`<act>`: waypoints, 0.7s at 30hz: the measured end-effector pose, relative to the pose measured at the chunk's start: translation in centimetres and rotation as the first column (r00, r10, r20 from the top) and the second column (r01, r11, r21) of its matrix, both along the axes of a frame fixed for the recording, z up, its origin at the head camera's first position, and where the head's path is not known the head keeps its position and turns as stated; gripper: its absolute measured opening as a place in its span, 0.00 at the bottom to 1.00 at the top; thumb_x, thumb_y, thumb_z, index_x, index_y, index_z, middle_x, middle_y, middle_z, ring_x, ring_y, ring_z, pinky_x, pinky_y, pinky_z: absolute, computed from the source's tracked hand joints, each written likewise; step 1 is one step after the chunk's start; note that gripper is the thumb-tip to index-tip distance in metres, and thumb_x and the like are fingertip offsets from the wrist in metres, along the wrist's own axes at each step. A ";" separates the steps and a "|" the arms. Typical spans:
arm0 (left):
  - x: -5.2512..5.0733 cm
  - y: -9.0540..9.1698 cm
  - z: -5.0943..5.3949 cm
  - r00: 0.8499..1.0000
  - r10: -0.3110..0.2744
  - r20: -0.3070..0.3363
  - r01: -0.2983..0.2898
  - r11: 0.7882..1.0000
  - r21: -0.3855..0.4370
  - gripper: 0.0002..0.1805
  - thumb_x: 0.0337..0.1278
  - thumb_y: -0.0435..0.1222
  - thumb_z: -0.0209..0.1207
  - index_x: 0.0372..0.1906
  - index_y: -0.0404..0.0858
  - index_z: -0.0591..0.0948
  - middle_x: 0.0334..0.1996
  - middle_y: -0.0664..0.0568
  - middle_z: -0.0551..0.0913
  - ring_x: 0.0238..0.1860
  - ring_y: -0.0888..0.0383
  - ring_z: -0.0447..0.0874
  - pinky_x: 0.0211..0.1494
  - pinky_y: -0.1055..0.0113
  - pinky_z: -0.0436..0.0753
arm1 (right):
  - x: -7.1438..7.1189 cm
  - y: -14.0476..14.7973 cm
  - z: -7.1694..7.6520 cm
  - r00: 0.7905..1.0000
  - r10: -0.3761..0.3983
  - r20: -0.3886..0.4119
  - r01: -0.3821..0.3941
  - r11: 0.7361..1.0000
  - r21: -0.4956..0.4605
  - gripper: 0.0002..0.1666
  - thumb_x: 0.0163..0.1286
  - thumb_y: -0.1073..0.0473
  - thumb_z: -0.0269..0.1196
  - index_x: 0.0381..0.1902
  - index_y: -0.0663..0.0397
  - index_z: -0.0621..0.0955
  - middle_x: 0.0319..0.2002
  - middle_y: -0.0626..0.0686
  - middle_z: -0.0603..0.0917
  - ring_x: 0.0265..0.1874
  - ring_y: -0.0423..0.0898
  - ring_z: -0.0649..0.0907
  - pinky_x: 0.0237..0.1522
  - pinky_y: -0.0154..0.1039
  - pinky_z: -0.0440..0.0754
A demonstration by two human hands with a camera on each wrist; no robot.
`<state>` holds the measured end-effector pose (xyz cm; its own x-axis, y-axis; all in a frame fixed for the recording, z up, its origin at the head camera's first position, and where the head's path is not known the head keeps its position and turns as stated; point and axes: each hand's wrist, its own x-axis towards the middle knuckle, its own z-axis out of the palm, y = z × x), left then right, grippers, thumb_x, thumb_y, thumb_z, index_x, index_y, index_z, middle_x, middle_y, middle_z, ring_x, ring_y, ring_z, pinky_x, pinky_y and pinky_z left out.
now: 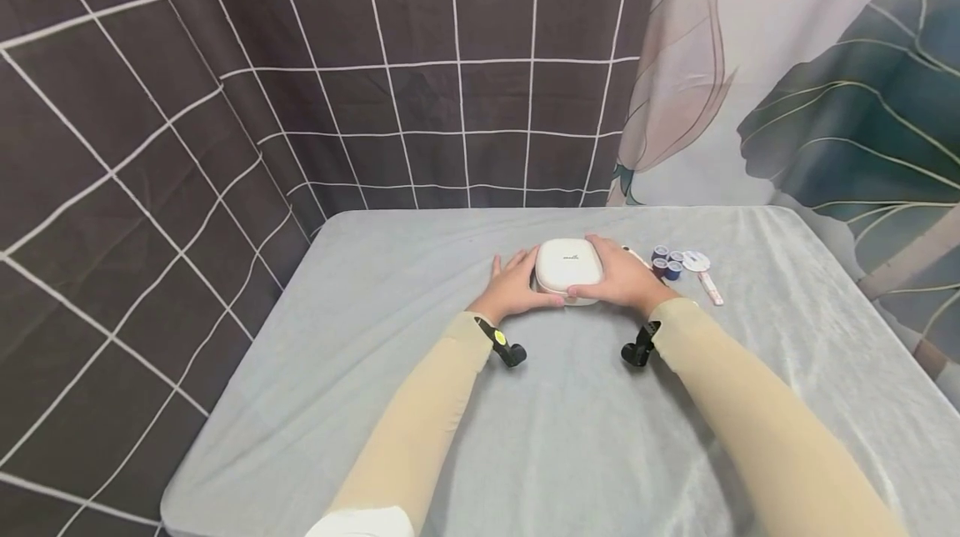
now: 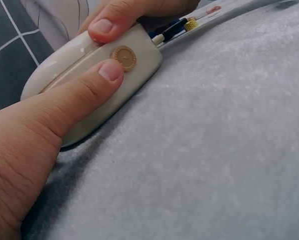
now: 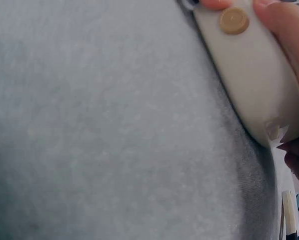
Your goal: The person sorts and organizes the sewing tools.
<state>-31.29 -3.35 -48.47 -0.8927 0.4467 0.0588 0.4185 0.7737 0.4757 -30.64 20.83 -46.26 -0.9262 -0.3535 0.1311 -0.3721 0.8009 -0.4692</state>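
Off-white rounded-square case [image 1: 567,264] points its round gold button [image 2: 124,58] nearside, long axis unclear; left grip [image 1: 513,285] spread against it, right grip [image 1: 621,274] clasping it.

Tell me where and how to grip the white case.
I'd grip the white case by its left and right walls, one hand from each side, thumbs on the near wall by the round button. It's wide, low and rounded, so opposite walls should suit better than the broad top. The left hand and right hand hold it much that way; spools sit to the right.
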 end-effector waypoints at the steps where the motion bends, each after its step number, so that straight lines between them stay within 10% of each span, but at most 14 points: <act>1: 0.0 0.0 -0.1 1.000 0.000 -0.002 0.000 1.000 -0.005 0.65 0.43 0.71 0.67 0.82 0.49 0.49 0.79 0.55 0.59 0.80 0.56 0.49 0.79 0.43 0.29 | 0.1 0.0 0.0 1.000 -0.007 -0.001 0.007 1.000 0.010 0.69 0.52 0.28 0.72 0.76 0.67 0.57 0.69 0.70 0.69 0.66 0.66 0.72 0.66 0.64 0.71; 21: 0.3 0.1 -0.4 0.998 -0.006 -0.058 0.006 1.000 -0.009 0.66 0.41 0.70 0.69 0.82 0.49 0.51 0.77 0.57 0.62 0.78 0.60 0.52 0.79 0.41 0.35 | -0.3 -0.2 0.0 0.999 -0.031 -0.034 0.032 0.999 0.032 0.66 0.50 0.27 0.72 0.73 0.64 0.63 0.63 0.68 0.75 0.59 0.65 0.77 0.60 0.63 0.75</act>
